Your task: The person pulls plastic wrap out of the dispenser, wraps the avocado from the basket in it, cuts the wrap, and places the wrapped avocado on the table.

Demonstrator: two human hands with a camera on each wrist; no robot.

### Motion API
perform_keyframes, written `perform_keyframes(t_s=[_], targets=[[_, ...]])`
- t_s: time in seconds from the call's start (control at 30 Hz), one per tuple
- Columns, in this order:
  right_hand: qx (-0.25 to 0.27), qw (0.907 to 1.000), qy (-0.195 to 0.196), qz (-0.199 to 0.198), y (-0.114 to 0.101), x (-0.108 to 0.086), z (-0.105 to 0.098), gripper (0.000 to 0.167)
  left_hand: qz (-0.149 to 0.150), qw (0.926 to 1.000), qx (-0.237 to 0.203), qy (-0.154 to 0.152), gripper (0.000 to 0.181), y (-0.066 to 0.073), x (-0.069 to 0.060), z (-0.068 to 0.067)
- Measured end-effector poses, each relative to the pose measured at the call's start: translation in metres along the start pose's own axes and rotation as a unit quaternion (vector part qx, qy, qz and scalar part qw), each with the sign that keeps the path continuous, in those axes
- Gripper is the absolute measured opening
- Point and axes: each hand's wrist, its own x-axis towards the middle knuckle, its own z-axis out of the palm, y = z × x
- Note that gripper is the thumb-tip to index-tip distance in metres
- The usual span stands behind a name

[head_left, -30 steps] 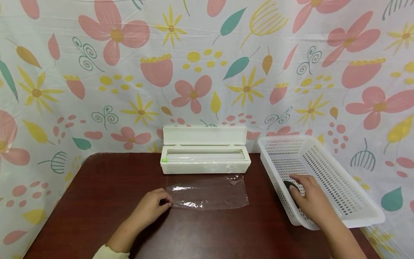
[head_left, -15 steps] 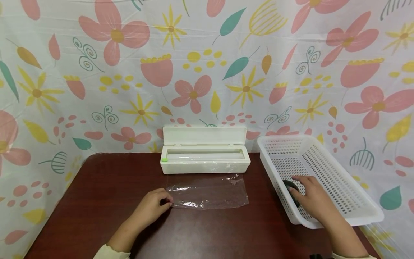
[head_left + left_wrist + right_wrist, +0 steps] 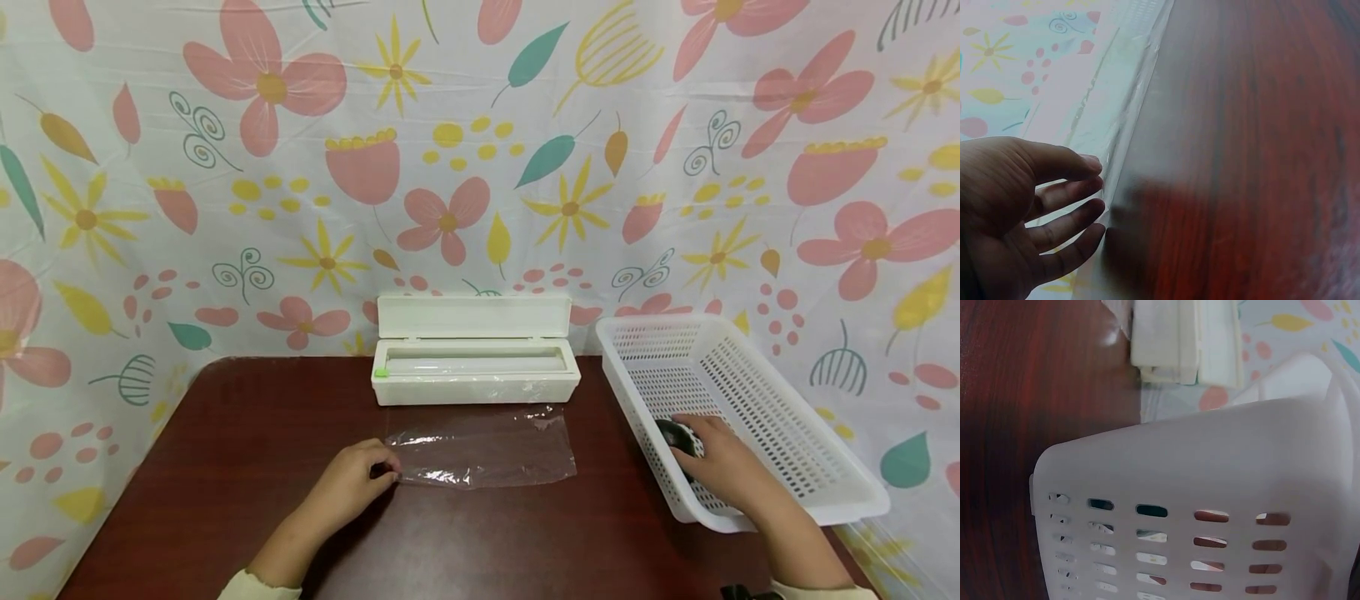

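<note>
My left hand (image 3: 351, 479) pinches the front left corner of a sheet of clear plastic film (image 3: 487, 454), which stretches over the table from a white box (image 3: 476, 390). In the left wrist view the thumb and index finger of the left hand (image 3: 1041, 206) meet at the film's edge (image 3: 1129, 119). Inside a white perforated basket (image 3: 847, 500), my right hand (image 3: 723, 467) has its fingers and thumb around a dark green, rounded object (image 3: 677, 435), partly hidden by the hand. The basket's wall (image 3: 1197, 450) hides most of that hand in the right wrist view.
The box's raised lid (image 3: 474, 317) leans back near a flower-printed curtain (image 3: 450, 108). A roll of film (image 3: 476, 365) lies in the box, with a small green piece (image 3: 382, 372) at its left end. All of this stands on a dark red-brown table (image 3: 247, 433).
My right hand has shifted slightly about the dark green object, and more of that object shows beside the fingers. The left hand and the film have stayed in place.
</note>
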Motion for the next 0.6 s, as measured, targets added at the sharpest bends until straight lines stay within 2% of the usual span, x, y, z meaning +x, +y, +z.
perform_keyframes(t_s=[0.33, 0.6], targets=[[-0.014, 0.9996, -0.023, 0.002, 0.0056, 0.0062, 0.0001, 0.064, 0.003, 1.0000, -0.002, 0.003, 0.018, -0.0010, 0.0001, 0.0012], [-0.013, 0.9984, -0.054, 0.013, 0.0080, 0.0094, -0.0001, 0.074, -0.003, 1.0000, -0.004, -0.007, 0.017, 0.0031, 0.0006, -0.0020]])
